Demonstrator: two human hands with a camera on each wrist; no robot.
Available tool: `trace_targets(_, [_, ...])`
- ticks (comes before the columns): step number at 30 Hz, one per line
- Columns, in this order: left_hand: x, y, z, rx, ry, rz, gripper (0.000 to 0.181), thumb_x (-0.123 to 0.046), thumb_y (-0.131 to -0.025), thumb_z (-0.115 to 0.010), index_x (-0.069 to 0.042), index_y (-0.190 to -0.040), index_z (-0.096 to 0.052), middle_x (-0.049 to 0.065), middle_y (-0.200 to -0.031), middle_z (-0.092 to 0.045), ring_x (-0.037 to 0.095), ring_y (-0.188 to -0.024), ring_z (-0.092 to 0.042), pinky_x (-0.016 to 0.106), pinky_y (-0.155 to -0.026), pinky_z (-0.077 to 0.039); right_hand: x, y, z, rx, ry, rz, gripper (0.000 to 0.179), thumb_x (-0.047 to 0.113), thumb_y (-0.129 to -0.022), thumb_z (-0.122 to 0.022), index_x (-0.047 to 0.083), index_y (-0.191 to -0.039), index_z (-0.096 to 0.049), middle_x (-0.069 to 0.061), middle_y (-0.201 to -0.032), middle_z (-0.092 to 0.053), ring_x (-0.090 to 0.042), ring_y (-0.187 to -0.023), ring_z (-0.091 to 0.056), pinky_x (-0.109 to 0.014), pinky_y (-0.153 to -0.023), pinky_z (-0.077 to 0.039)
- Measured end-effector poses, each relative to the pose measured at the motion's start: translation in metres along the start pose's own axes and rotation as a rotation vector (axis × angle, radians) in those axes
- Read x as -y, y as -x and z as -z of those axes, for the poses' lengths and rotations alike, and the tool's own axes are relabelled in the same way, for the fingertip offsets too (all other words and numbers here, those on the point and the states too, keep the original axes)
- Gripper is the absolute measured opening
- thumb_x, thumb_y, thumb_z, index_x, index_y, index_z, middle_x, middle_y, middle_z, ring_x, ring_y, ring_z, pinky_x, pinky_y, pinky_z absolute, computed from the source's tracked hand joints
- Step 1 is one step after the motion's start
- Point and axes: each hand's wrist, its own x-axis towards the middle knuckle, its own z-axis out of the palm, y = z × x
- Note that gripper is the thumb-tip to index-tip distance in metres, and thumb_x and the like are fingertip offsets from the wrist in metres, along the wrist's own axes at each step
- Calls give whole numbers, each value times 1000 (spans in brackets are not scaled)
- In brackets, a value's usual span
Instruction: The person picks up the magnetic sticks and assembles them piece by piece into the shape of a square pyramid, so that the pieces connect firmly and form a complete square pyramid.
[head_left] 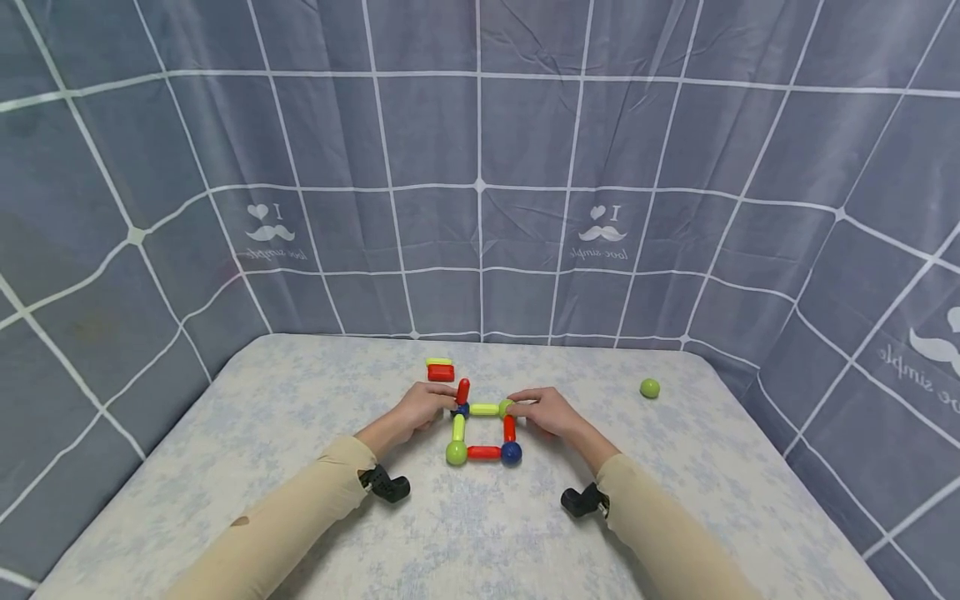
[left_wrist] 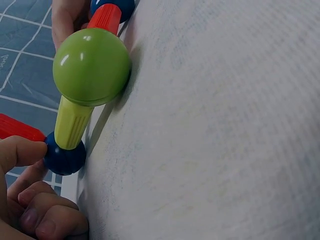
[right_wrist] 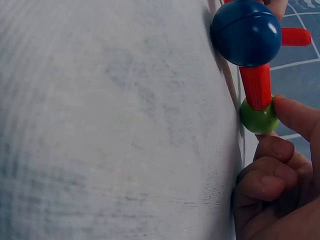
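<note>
A square of toy rods and balls lies flat on the table. Its near corners are a green ball (head_left: 456, 452) on the left and a blue ball (head_left: 512, 452) on the right, joined by a red rod (head_left: 483, 452). At the far left corner, my left hand (head_left: 420, 408) pinches the other blue ball (left_wrist: 65, 159) between thumb and finger. From that ball a red rod (head_left: 463, 390) stands up. My right hand (head_left: 551, 412) pinches the far right green ball (right_wrist: 260, 116). Yellow-green rods (head_left: 484, 410) form the far and left sides; another red rod (right_wrist: 257, 86) forms the right.
Behind the left hand lie loose red pieces (head_left: 441, 373) and a yellow-green piece (head_left: 438, 362). A loose green ball (head_left: 649, 387) sits at the far right of the table (head_left: 480, 533). A grey gridded curtain (head_left: 525, 142) hangs behind and at both sides.
</note>
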Motion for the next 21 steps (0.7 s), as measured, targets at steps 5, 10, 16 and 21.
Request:
trace_targets(5, [1, -1, 1, -5, 19, 6, 40, -7, -87, -64, -6, -126, -70, -6, -49, -29, 10, -41, -20, 24, -41, -21, -4, -3, -2, -10, -19, -13, 37, 34, -88, -77, 17, -120, -76, 5, -49, -32, -11, -39, -26, -25, -41, -29])
trace_targets(10, [-1, -3, 1, -108, 7, 4, 34, -7, -87, -62, -12, -118, -75, -3, -63, -46, 13, -42, -25, 26, -42, -25, -9, -1, -2, -23, -24, 4, 37, 35, -87, -78, 17, -120, -76, 4, -58, -42, -11, -45, -30, -25, -44, -30])
trace_targets(16, [-3, -8, -1, -216, -44, -60, 26, -9, -89, -67, -10, -113, -77, 12, -123, -66, 14, -68, -44, 26, -60, -38, -13, 5, 1, -7, -35, 2, 38, 37, -87, -78, 19, -120, -76, -1, -73, -54, -13, -50, -34, -26, -47, -32])
trace_targets(21, [-3, -15, 0, -260, -58, -79, 24, -9, -90, -68, -9, -113, -76, 12, -115, -70, 11, -56, -42, 25, -54, -37, -15, 9, 3, 11, -24, 7, 42, 39, -87, -77, 19, -124, -74, 0, -83, -59, -13, -49, -34, -27, -48, -33])
